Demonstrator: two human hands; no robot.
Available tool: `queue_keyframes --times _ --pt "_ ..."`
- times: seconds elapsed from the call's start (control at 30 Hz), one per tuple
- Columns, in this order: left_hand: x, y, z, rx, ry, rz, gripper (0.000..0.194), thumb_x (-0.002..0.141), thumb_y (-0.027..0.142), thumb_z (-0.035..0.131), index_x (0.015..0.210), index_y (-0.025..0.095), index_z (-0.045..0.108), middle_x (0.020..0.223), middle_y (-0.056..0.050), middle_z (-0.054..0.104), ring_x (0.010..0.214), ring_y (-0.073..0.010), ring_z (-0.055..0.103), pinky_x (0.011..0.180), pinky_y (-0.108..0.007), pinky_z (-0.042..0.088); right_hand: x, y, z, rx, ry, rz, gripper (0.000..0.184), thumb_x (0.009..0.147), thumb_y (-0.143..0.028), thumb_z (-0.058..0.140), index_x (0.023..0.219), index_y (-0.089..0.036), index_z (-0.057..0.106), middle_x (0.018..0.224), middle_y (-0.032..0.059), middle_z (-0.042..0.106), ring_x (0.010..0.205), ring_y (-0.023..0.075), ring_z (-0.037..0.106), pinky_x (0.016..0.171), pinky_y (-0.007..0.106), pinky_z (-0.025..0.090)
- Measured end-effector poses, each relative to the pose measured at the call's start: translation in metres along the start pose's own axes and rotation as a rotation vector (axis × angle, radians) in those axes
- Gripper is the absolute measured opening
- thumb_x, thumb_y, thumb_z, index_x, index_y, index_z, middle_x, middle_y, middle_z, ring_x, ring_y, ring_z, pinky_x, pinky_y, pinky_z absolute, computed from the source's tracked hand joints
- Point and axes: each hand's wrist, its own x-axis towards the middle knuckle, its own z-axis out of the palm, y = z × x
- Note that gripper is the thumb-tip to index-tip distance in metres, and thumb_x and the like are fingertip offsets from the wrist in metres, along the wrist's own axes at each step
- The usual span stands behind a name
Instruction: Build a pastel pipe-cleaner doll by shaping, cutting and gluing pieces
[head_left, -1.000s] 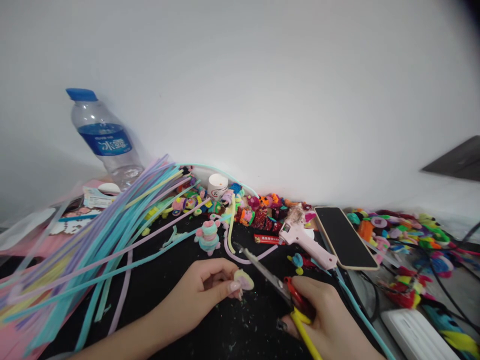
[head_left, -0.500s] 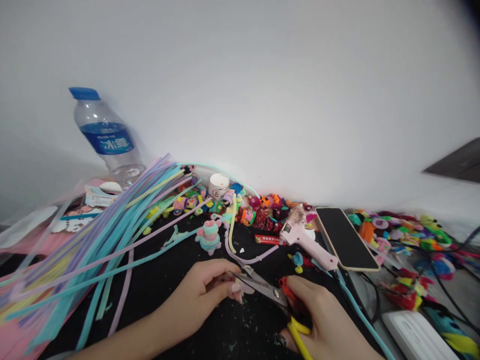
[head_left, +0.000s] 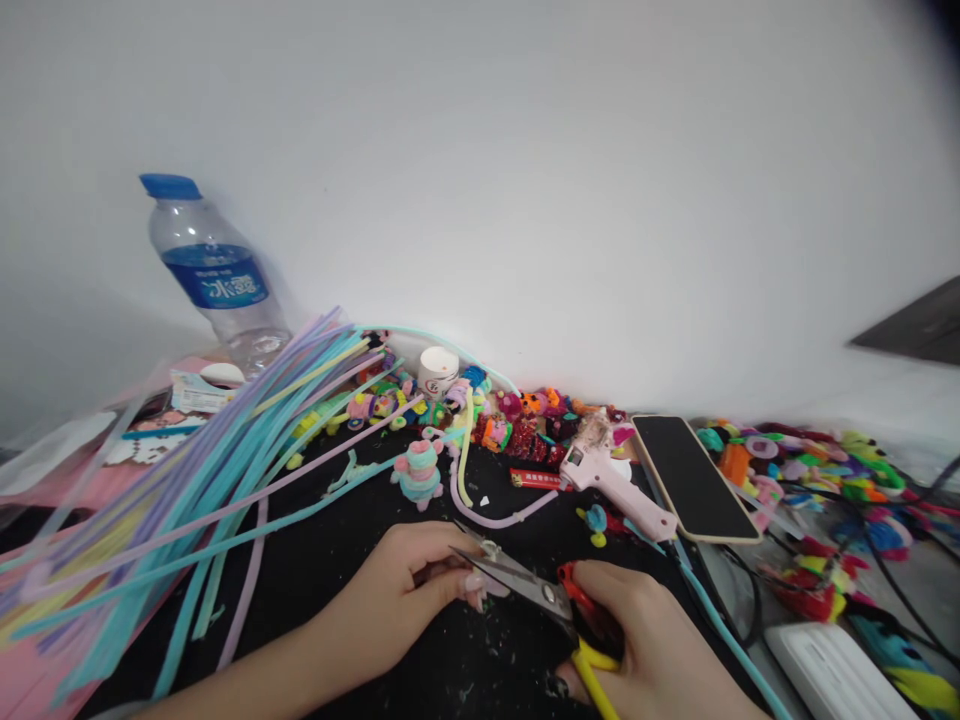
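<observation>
My left hand [head_left: 416, 580] is closed, thumb and forefinger pinching a small pale fuzzy piece [head_left: 491, 549] that looks like pipe cleaner; much of it is hidden by fingers and blades. In my right hand [head_left: 637, 625] is a pair of scissors [head_left: 529, 582] with red and yellow handles. Their blades point left, slightly apart, right at the pinched piece. Beyond my left hand stands a little pink and turquoise striped figure [head_left: 418, 474] of fuzzy stems. Past the scissors lies a bent lilac pipe cleaner [head_left: 487, 520] beside a yellow one [head_left: 463, 460].
A large bundle of pastel pipe cleaners [head_left: 225, 480] spreads over the left side, before a water bottle [head_left: 214, 270]. A pink glue gun [head_left: 619, 485] and a phone [head_left: 694, 480] lie right of centre. Many colourful fuzzy figures [head_left: 532, 435] line the wall. Cables and a white box [head_left: 832, 670] are at right.
The scissors have shifted slightly left, and their blade tips now show apart over my left fingertips. My left hand stays nearly in place.
</observation>
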Motion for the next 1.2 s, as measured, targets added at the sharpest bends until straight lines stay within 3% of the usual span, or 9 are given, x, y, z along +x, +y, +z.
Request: queue_keyframes --times 0.33,0.57,0.7,0.93,1.1,1.2 --pt "0.000 -0.001 -0.001 0.018 0.004 -0.019 0.016 0.079 0.024 0.056 0.073 0.016 0.068 0.074 -0.004 0.067 0.072 -0.0170 0.061 0.068 -0.024 0.046 0.002 0.004 0.003 -0.061 0.005 0.008 0.029 0.056 -0.021 0.069 0.057 -0.019 0.041 0.058 -0.0060 0.049 0.052 0.0099 0.035 0.048 0.021 0.021" --pt "-0.001 -0.003 0.001 -0.252 -0.002 -0.071 0.015 0.080 0.029 0.057 0.080 0.014 0.060 0.077 -0.004 0.065 0.075 -0.0162 0.062 0.070 -0.026 0.046 0.003 0.010 0.009 0.151 0.158 -0.060 0.011 0.070 -0.022 0.052 0.069 -0.019 0.041 0.064 -0.0036 0.043 0.059 0.0127 0.035 0.051 0.022 0.031" --pt "-0.002 -0.003 0.002 -0.345 -0.001 -0.058 0.016 0.079 0.028 0.058 0.074 0.014 0.055 0.079 -0.005 0.065 0.073 -0.0156 0.062 0.069 -0.026 0.046 0.004 0.011 0.019 0.272 0.228 -0.034 0.012 0.068 -0.022 0.052 0.066 -0.020 0.040 0.062 -0.0042 0.038 0.058 0.0125 0.035 0.051 0.022 0.034" --pt "0.002 -0.009 0.003 -0.522 0.050 -0.158 0.021 0.074 0.028 0.065 0.078 0.018 0.047 0.074 -0.002 0.069 0.065 -0.0156 0.066 0.065 -0.028 0.050 0.004 0.013 0.025 0.330 0.305 -0.033 0.010 0.066 -0.023 0.053 0.067 -0.019 0.045 0.062 -0.0030 0.042 0.058 0.0132 0.040 0.051 0.022 0.037" --pt "0.004 -0.010 0.001 -0.578 0.112 -0.245 0.020 0.074 0.030 0.065 0.084 0.017 0.052 0.084 -0.004 0.070 0.069 -0.0141 0.066 0.068 -0.026 0.049 0.003 0.007 0.020 0.238 0.275 -0.054 0.009 0.069 -0.024 0.053 0.072 -0.019 0.047 0.065 -0.0017 0.048 0.058 0.0136 0.042 0.052 0.022 0.038" --pt "0.003 -0.009 0.001 -0.648 0.155 -0.230 0.014 0.073 0.026 0.067 0.079 0.016 0.058 0.077 0.001 0.066 0.068 -0.0099 0.061 0.066 -0.021 0.048 0.000 0.003 0.020 0.176 0.301 -0.059 0.017 0.067 -0.022 0.055 0.081 -0.020 0.046 0.069 -0.0005 0.052 0.059 0.0145 0.046 0.052 0.023 0.040"
